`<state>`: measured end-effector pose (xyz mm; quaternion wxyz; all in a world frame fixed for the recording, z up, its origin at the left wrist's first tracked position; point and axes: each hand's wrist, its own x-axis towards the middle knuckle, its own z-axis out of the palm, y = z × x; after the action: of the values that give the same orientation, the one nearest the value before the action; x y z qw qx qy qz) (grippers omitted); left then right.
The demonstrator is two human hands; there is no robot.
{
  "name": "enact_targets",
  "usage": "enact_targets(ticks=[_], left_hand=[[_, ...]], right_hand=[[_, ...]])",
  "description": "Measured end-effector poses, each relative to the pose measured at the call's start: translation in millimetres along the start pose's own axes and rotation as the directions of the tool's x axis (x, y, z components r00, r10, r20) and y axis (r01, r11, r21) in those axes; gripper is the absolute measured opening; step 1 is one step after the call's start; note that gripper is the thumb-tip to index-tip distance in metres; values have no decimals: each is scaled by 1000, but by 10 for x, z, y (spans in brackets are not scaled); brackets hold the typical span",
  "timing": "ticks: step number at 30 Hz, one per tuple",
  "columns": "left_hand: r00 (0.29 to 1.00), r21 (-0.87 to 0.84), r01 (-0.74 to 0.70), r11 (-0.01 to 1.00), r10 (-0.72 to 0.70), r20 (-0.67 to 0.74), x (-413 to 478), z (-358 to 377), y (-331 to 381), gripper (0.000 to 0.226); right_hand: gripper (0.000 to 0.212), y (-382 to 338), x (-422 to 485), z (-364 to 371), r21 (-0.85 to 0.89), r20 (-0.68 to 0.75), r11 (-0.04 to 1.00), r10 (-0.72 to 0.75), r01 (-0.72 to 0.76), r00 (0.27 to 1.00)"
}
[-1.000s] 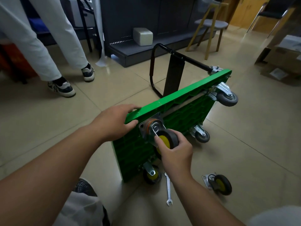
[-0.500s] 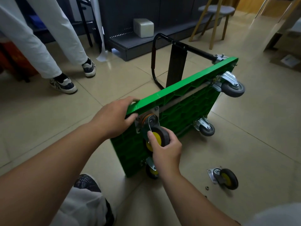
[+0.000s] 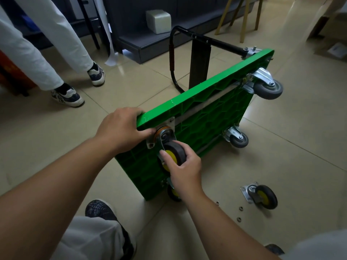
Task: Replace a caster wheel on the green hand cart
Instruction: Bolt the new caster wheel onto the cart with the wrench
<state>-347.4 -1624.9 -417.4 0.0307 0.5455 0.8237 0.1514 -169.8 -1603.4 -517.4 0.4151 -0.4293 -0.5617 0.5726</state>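
The green hand cart (image 3: 204,117) stands on its long edge on the floor, underside facing me, black handle (image 3: 199,51) folded behind it. My left hand (image 3: 122,126) grips the cart's near top corner. My right hand (image 3: 183,166) holds a yellow-hubbed caster wheel (image 3: 173,149) whose metal plate lies against the underside at that corner. A second yellow-hubbed caster (image 3: 173,195) shows low on the cart, partly hidden by my right wrist. Two grey casters (image 3: 267,87) (image 3: 238,139) sit on the far end. A loose caster (image 3: 262,196) lies on the floor at the right.
Three small nuts (image 3: 239,212) lie on the tiles near the loose caster. A person in white trousers and sneakers (image 3: 67,94) stands at the left. A dark low shelf (image 3: 150,40) and a wooden stool (image 3: 242,17) are behind the cart. My shoe (image 3: 99,209) is below.
The view has shifted, so the cart sits higher and further right in frame. My right hand stays on the caster at the corner. The wrench seen on the floor earlier is out of sight.
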Motion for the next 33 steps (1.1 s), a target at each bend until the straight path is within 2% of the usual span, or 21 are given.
enact_targets(ticks=[6, 11, 15, 18, 24, 28, 33], left_hand=[[993, 40, -26, 999, 31, -117, -58, 59, -19, 44], [988, 60, -10, 998, 19, -150, -81, 54, 4, 47], [989, 83, 46, 995, -34, -142, -165, 1, 10, 46], [984, 106, 98, 990, -80, -158, -223, 5, -25, 43], [974, 78, 160, 984, -144, -176, -171, 87, 196, 42], [983, 84, 153, 985, -143, -118, 50, 163, 470, 45], [983, 143, 92, 985, -113, 145, 443, 130, 724, 49]], right_hand=[[35, 16, 25, 48, 1, -37, 1000, 0, 0, 999], [37, 7, 32, 42, -37, -22, 999, -10, 10, 1000], [38, 0, 22, 58, -105, 25, 994, -31, 33, 999], [36, -3, 43, 36, -135, 110, 989, -38, 53, 993], [39, -14, 214, -170, -102, 146, 994, -18, 33, 989], [41, 6, 548, -467, -166, 163, 984, -31, 59, 986], [47, 6, 845, -869, -309, 238, 938, -86, 160, 967]])
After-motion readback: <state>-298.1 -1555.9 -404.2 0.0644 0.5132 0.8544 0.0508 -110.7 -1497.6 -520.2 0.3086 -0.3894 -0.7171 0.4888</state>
